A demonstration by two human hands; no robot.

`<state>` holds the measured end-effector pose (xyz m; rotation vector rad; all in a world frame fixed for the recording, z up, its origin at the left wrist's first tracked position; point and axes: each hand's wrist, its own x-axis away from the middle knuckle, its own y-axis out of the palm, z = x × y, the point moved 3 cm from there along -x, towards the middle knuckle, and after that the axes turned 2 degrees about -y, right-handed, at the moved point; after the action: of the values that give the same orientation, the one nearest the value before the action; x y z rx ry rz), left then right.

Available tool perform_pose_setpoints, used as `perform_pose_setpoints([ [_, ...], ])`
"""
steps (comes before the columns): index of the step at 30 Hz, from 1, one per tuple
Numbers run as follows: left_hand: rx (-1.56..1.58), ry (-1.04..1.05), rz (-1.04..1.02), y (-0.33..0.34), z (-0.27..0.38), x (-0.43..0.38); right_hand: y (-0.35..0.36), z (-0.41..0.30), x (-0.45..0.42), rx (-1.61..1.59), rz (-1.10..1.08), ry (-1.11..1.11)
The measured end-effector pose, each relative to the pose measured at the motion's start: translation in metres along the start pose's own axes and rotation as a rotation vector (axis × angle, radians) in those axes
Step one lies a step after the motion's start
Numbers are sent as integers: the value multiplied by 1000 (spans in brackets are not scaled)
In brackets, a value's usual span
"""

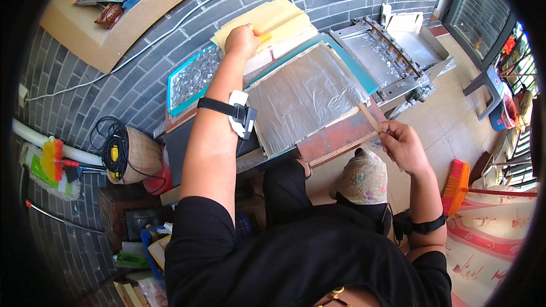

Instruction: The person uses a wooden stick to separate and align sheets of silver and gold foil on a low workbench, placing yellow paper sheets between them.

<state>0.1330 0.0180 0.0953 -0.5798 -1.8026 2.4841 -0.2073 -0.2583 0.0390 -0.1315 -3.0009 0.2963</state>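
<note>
My left hand [242, 42] is over the near-left part of a stack of yellow paper [273, 15], fingers curled and partly hidden. A small yellow-orange piece [265, 37] sticks out at its fingers; whether it is held or worn is unclear. Between thumb and fingers, my right hand [401, 145] grips a thin flat wooden stick [370, 118]. The stick's far tip meets the right corner of a wrinkled, silvery-grey sheet [305, 94]. That sheet lies on a paper stack over a teal board [347, 66].
Left of the paper, a blue-rimmed tray [169, 94] holds silvery flakes. A metal device with a rod [390, 44] stands at the right end of the reddish worktop [337, 136]. Beside my right forearm is a patterned cloth-covered object [364, 177]. An orange broom [455, 187] stands farther right.
</note>
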Motion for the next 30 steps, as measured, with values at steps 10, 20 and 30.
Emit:
perform_pose_setpoints([
  [10,-76,-13,208,-9,-4,-7,0,10,-2,-8,-2,-20],
  [20,219,287,446,-47,40,69,-3,7,1,-12,-2,-22],
  [30,279,288,231,3,92,221,-2,4,3,35,38,-29],
])
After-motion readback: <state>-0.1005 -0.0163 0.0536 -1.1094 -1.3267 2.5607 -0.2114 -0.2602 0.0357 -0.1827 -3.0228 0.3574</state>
